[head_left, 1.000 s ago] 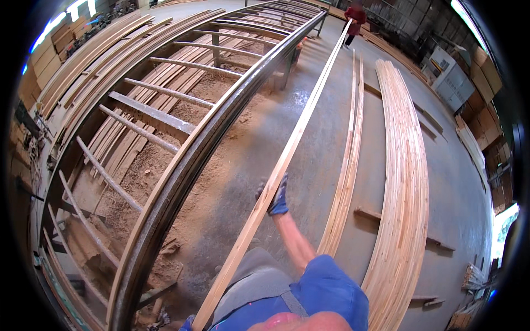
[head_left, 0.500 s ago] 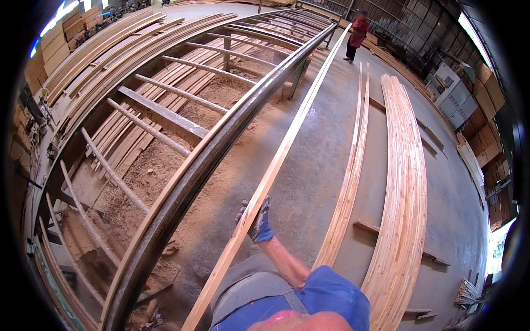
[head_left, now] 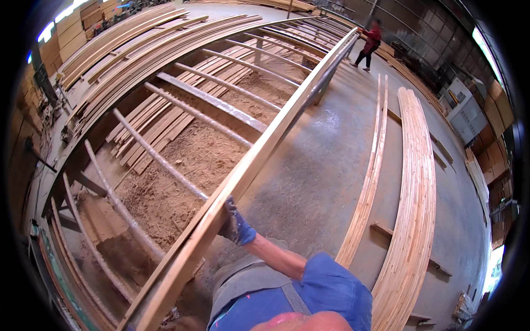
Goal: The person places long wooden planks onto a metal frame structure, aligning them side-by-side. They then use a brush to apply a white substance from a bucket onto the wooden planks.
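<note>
A long pale wooden board (head_left: pixel 248 171) runs from the lower edge of the view to the far end of the roller rack. My right hand (head_left: pixel 236 223), in a grey and blue glove, grips the board from its right side; the fingers are partly hidden behind the wood. The board lies along the near rail of the rack (head_left: pixel 309 105), beside another narrow strip of wood. At the board's far end stands a person in red (head_left: pixel 372 38), with an arm reaching towards it. My left hand is out of sight.
Sawdust (head_left: pixel 182 149) and stacked boards (head_left: pixel 149 132) lie beneath the rack's rollers. To the right, a wide stack of boards (head_left: pixel 414 193) rests on crosspieces, with several narrow boards (head_left: pixel 367 187) beside it. A grey cabinet (head_left: pixel 466 116) stands farther back.
The board has shifted left, from over the floor to the rack's near rail. My right hand has moved left with it. The person at the far end has turned and stepped nearer the rack.
</note>
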### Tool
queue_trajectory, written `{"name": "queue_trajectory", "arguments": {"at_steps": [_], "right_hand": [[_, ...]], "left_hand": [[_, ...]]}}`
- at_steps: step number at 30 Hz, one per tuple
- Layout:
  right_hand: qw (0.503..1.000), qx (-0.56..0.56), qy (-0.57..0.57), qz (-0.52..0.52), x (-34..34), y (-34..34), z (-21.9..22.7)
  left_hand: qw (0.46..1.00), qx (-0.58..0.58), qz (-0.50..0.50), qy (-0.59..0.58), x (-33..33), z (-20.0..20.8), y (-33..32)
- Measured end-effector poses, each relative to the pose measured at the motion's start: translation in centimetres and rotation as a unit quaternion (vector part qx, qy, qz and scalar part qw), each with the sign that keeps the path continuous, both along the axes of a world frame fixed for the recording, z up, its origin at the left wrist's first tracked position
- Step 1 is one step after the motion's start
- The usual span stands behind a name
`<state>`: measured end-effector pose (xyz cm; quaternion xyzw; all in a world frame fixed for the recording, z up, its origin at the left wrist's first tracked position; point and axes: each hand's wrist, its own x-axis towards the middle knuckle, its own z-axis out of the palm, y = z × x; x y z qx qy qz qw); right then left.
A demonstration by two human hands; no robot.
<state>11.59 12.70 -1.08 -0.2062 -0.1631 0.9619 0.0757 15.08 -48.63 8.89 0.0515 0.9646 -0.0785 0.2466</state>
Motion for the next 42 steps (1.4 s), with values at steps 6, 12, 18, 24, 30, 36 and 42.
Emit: {"name": "queue_trajectory", "arguments": {"at_steps": [6, 12, 18, 24, 30, 36, 42], "right_hand": [[0.984, 0.100, 0.010, 0.145, -4.4, -10.4, 0.0], [0.969, 0.080, -0.075, 0.221, -7.7, -12.7, 3.1], [0.963, 0.121, -0.022, 0.238, -9.9, -12.3, 4.0], [0.946, 0.193, -0.017, 0.258, -13.7, -10.4, 5.6], [0.919, 0.263, -0.017, 0.292, -15.8, -2.6, 5.8], [0.804, 0.516, -0.017, 0.293, -16.8, 2.4, 5.2], [0.489, 0.840, 0.071, 0.225, -21.1, 5.4, 5.8]], "left_hand": [[0.895, 0.158, -0.231, 0.348, -4.7, 2.2, 17.5], [0.913, 0.151, -0.210, 0.315, -13.0, -4.5, 14.1], [0.911, 0.242, -0.208, 0.260, -18.3, -4.6, 13.3], [0.924, 0.294, -0.186, 0.158, -22.5, 0.3, 16.8], [0.947, 0.255, -0.193, -0.010, -27.8, -3.7, 21.3], [0.958, 0.205, -0.133, 0.148, -28.9, -10.9, 25.0], [0.946, 0.249, -0.140, 0.152, -28.1, -11.8, 22.8]]}}
